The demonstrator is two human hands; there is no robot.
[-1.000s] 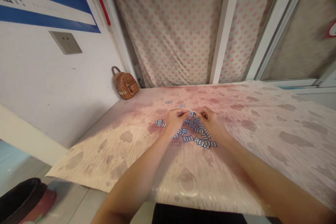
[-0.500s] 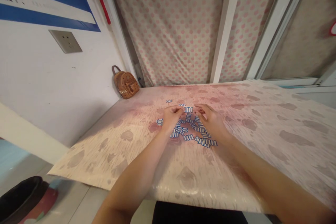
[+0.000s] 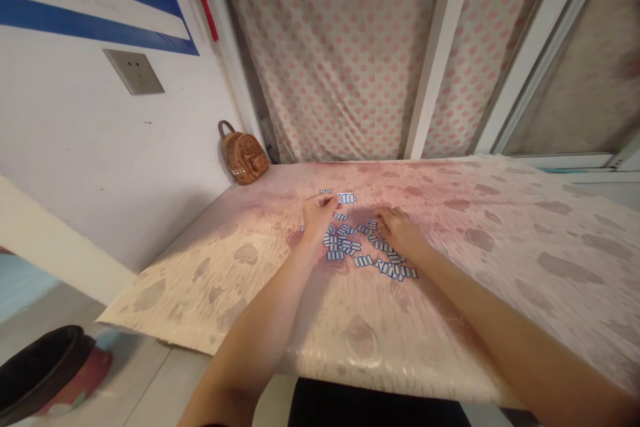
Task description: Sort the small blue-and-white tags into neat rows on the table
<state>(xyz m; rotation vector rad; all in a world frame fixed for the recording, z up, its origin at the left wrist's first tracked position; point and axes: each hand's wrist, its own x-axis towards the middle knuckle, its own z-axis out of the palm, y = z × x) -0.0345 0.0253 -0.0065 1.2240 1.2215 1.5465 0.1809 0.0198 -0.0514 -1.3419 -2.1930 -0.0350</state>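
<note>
My left hand is closed, thumb and fingers pinching a small white card with blue stripes at the far side of the loose pieces. Lower and to the right, my right hand reaches over the edge of the pile. Its fingers are bent together around the end of another striped card, partly covered by the fingertips. Between and below both hands lies a scattered pile of the same small striped cards, several overlapping. One single card lies apart, just right of my left hand.
A patterned cloth covers the table. A small brown backpack-shaped bag leans at the wall corner. Behind the table hangs a dotted curtain. A dark-rimmed bin stands on the floor at left.
My left hand has carried its card slightly left and away from me. My right hand has moved away from that card, down onto the pile. The view has shifted a little.
</note>
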